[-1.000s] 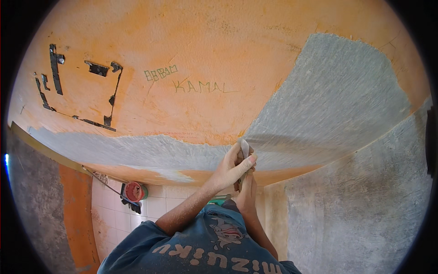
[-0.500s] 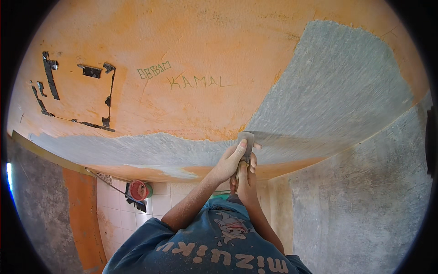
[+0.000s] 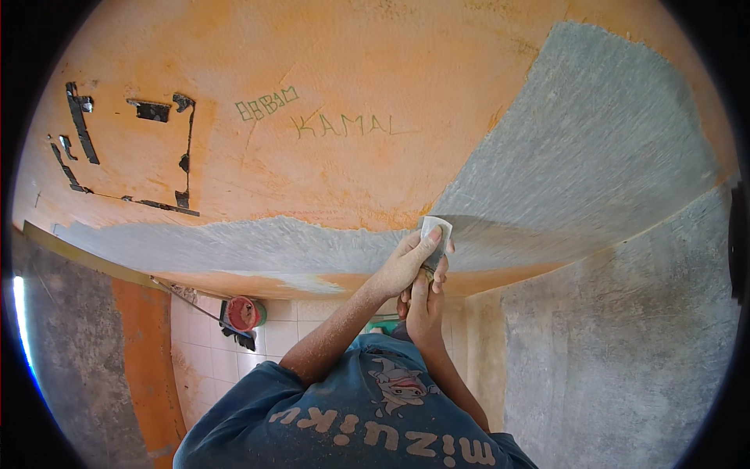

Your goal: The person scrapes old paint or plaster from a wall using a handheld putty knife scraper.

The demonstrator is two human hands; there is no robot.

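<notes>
Both my hands are at a flat scraper point(image 3: 439, 227) in front of the wall, where peeling orange paint point(image 3: 336, 180) meets a bare grey patch point(image 3: 547, 148). My left hand point(image 3: 408, 263) is closed on the blade, its thumb pressed flat over the pale face and its fingers behind. Below it, my right hand point(image 3: 424, 303) is wrapped round the handle, which is mostly hidden by the fingers. Pale dust coats my left hand and forearm. Whether the blade's top edge touches the wall I cannot tell.
Black tape remnants point(image 3: 183, 156) outline a rectangle at the wall's left, with green handwriting beside it. A red bucket point(image 3: 244, 313) and a dark-bristled broom point(image 3: 241, 338) stand on the white tiled floor point(image 3: 279, 340). A grey side wall point(image 3: 617, 336) rises at the right.
The scraper has turned a little, so its blade looks paler and tilts more to the right. Both hands have shifted slightly right with it, and the whole view has moved a little.
</notes>
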